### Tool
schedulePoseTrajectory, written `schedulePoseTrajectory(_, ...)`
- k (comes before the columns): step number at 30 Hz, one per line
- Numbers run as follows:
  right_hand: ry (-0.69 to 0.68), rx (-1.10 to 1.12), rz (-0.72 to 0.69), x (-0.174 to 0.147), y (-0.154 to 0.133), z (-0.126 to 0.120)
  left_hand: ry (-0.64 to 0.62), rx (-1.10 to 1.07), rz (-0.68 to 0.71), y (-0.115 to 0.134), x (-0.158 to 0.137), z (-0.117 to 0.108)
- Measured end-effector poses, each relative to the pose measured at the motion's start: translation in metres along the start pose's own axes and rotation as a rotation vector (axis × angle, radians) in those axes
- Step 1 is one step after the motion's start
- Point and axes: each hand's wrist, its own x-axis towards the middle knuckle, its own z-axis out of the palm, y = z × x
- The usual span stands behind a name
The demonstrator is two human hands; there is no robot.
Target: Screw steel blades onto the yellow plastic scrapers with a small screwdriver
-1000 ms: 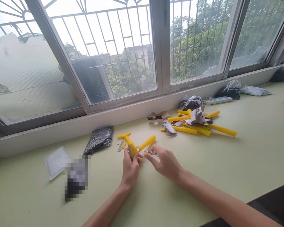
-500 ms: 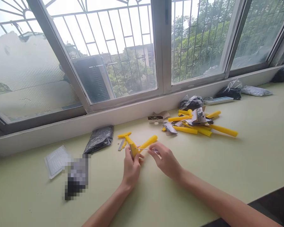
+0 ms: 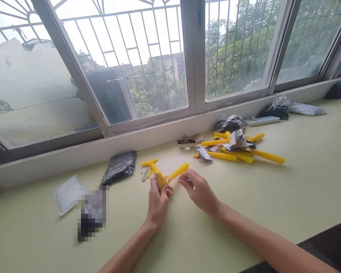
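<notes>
My left hand [image 3: 158, 199] is closed around the head of a yellow scraper [image 3: 178, 171], whose handle slants up to the right. In my right hand [image 3: 200, 191] a thin screwdriver [image 3: 173, 179] is pinched between the fingers, with most of its handle hidden. Its metal shaft points left, and the tip meets the scraper's head near the blade edge. Just beyond my left hand lies another yellow scraper [image 3: 149, 162], partly behind the held one. A loose flat blade [image 3: 145, 174] rests on the table beside it.
Several yellow scrapers [image 3: 268, 156] and torn packaging cards [image 3: 238, 139] are heaped at the back right. A cardboard piece [image 3: 186, 143] lies near the sill. To the left are a black plastic-wrapped packet [image 3: 119, 167], a clear plastic tray [image 3: 68, 195] and a blurred-out item [image 3: 92, 214].
The fingers of my right hand have shifted slightly around the screwdriver's handle. My left hand and the scraper stay in place.
</notes>
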Motion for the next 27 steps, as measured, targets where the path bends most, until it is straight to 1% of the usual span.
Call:
schedulePoseTrajectory(2,-0.022,0.011,0.044,-0.0002,-0.001,-0.0009,-0.003,0.007,-0.002,-0.0006,0.0,-0.0001)
schedulePoseTrajectory(5,-0.078,-0.042,0.115,-0.0001,-0.0018,-0.0029,-0.009,0.043,-0.007,-0.0003,-0.0002,-0.0004)
schedulePoseTrajectory(7,-0.083,-0.078,0.127,0.0,-0.0015,-0.0039,-0.019,0.068,-0.011,0.0001,-0.0004,-0.0007)
schedulePoseTrajectory(13,-0.022,-0.036,0.005,0.0006,0.0012,-0.0021,-0.018,0.07,0.001,-0.0009,-0.0008,-0.0007)
schedulePoseTrajectory(17,-0.037,0.027,-0.031,0.0005,0.0019,-0.0006,-0.027,0.063,-0.005,-0.0007,-0.0004,-0.0002)
schedulePoseTrajectory(19,-0.062,0.025,-0.01,-0.0004,0.0006,-0.0011,-0.027,0.061,-0.003,-0.0005,0.0,-0.0001)
schedulePoseTrajectory(22,-0.115,-0.035,0.087,-0.002,-0.0024,-0.0027,-0.022,0.057,-0.009,-0.0005,0.0003,-0.0002)
schedulePoseTrajectory(24,-0.124,-0.095,0.14,-0.0027,-0.0033,-0.0032,-0.025,0.062,-0.011,-0.0006,0.0002,-0.0004)
schedulePoseTrajectory(27,-0.102,-0.111,0.122,-0.0029,-0.002,-0.0022,-0.026,0.072,-0.008,-0.0008,0.0,-0.0007)
